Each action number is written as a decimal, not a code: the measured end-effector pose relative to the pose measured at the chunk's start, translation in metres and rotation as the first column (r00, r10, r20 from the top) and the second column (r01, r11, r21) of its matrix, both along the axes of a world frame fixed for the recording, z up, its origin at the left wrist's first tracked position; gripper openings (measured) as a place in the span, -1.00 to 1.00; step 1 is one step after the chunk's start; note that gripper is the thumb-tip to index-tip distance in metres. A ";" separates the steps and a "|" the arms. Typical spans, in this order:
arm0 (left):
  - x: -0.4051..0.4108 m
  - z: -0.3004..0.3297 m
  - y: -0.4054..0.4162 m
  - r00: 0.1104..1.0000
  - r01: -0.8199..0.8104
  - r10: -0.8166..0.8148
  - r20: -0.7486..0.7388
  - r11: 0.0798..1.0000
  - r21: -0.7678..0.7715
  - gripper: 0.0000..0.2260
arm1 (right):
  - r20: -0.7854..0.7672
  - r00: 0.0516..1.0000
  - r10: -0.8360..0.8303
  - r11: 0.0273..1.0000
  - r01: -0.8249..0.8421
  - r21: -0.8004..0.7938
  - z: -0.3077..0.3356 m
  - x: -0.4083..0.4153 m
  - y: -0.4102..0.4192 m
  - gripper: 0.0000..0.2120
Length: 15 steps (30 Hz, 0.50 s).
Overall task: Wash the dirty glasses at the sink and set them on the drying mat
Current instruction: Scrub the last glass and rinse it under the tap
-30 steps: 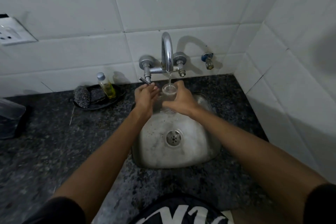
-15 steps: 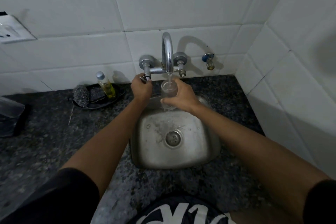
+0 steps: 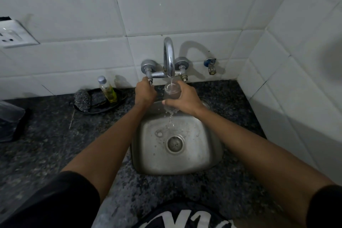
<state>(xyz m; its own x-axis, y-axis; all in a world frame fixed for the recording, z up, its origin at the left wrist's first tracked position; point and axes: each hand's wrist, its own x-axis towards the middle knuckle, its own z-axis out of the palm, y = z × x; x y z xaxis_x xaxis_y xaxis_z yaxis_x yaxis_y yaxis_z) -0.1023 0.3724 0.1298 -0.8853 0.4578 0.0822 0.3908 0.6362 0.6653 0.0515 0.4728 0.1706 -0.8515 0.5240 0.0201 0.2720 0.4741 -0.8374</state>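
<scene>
Fingers (image 3: 167, 102) of right hand (image 3: 185, 99) wrap one glass (image 3: 172, 91) | left hand (image 3: 144, 92) grips tap handle (image 3: 150, 81) | one sink (image 3: 203, 153)

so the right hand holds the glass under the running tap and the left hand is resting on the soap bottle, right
Not quite. In the head view the left hand is on the tap handle, not the soap bottle, which stands untouched on its tray. The right hand does hold the glass under the running tap.
</scene>
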 end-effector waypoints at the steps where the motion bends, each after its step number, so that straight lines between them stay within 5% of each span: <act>1: 0.000 0.002 -0.003 1.000 0.018 -0.018 0.002 1.000 0.004 -0.82 | 0.000 1.000 0.004 1.000 -0.004 0.002 0.000 0.000 0.000 -0.40; 15: 0.034 0.009 -0.054 0.994 0.112 -0.106 -0.038 0.973 0.202 -0.42 | -0.061 0.998 -0.032 0.999 0.034 0.022 -0.006 0.009 -0.005 -0.34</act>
<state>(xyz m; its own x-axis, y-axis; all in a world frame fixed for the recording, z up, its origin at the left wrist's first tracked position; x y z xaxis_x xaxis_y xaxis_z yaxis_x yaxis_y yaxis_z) -0.0686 0.3180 0.1391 -0.8273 0.5225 0.2063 0.4695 0.4415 0.7646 0.0605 0.4673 0.1647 -0.8305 0.5508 0.0832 0.2372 0.4848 -0.8418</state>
